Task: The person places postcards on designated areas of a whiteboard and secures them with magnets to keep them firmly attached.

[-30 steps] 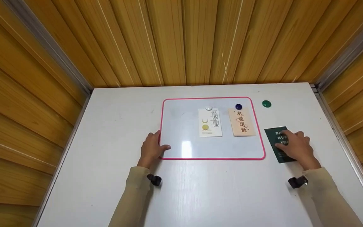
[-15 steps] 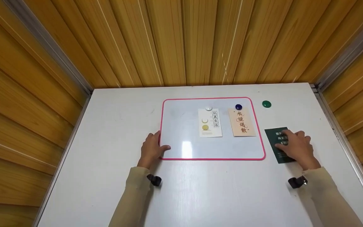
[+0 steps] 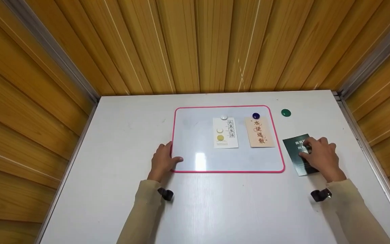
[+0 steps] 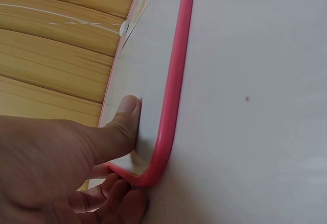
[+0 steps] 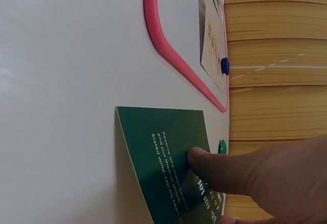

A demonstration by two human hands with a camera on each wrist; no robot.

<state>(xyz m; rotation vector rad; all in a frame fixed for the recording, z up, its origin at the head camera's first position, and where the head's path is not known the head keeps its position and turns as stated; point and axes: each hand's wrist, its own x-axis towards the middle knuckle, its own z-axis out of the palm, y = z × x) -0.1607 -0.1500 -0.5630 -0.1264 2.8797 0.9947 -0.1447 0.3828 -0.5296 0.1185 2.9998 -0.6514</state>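
A small whiteboard [image 3: 195,142] with a pink rim lies on the table. My left hand [image 3: 163,159] grips its left edge near the front corner; in the left wrist view the thumb [image 4: 125,117] rests on the board's face, with the other fingers curled against the rim [image 4: 171,101]. To the board's right, my right hand [image 3: 323,157] pinches a dark green card [image 3: 295,154] printed with white text. In the right wrist view, the thumb [image 5: 204,163] lies on the printed side and a shadow shows beneath the card's near edge.
A white card [image 3: 225,140] sits under a white magnet [image 3: 224,117] on the board. Beside it, a peach card [image 3: 259,132] is under a dark blue magnet [image 3: 256,116]. A green magnet [image 3: 286,113] lies on the table [image 3: 215,210]. Wood-patterned walls [image 3: 195,47] enclose the table.
The right fingers have drawn together on the green card, whose surface now bends and tilts, catching more light. My left hand stays at the board's edge.
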